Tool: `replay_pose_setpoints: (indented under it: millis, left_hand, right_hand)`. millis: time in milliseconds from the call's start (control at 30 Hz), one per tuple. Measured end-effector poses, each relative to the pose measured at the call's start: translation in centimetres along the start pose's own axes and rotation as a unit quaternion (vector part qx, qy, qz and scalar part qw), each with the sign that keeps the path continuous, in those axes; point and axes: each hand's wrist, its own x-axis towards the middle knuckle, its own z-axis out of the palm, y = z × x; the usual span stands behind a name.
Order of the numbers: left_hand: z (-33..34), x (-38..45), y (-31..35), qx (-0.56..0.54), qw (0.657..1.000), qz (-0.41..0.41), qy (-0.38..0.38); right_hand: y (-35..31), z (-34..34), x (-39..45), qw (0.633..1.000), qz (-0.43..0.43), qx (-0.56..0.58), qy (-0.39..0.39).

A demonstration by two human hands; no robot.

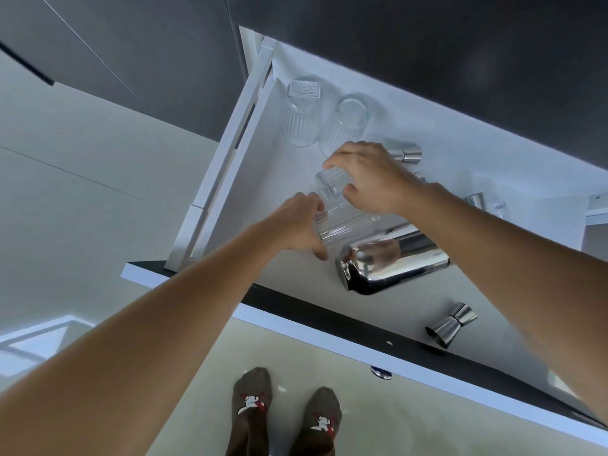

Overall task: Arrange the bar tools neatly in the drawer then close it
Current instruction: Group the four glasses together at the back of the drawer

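Sorting is plainly the step in hand: the drawer stands pulled wide open, and both hands are down inside it among the glasses. The left hand has its fingers curled around a ribbed glass lying on its side, and the right hand is pinching another ribbed glass just beyond it, fingertips on its rim end. The two glasses lie close together, though I cannot tell whether they touch.

Also in the drawer: two ribbed glasses at the back left corner, one with a paper label on its base, its neighbour just beside it. A shiny shaker lies on its side near the front, close by the left hand. One steel measure lies toward the front right, another behind the right hand (partly hidden).

Next, I'd judge, the held glasses want placing beside the back pair, then the metal pieces lining up before the drawer is pushed shut.
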Motion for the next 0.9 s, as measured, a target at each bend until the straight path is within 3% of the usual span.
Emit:
replay_pose_setpoints:
  millis: [300,567,700,900]
  left_hand:
    - [-0.2,-1.4,-0.3,0.021,1.0,0.013,0.012]
    - [-4.5,-4.9,-0.9,0.051,0.997,0.006,0.06]
    - [-6.2,-5.7,-0.5,0.089,0.99,0.005,0.112]
    - [-7.1,-4.3,0.5,0.129,0.975,-0.008,0.181]
  right_hand:
    - [-0.4,-0.2,1.4,0.994,0.003,-0.093,-0.062]
    - [0.2,1.0,0.9,0.986,-0.001,-0.165,-0.04]
    - [0.6,1.4,-0.7,0.994,0.019,-0.108,0.014]
    - [-0.7,1.8,-2.2,0.974,0.084,0.117,0.176]
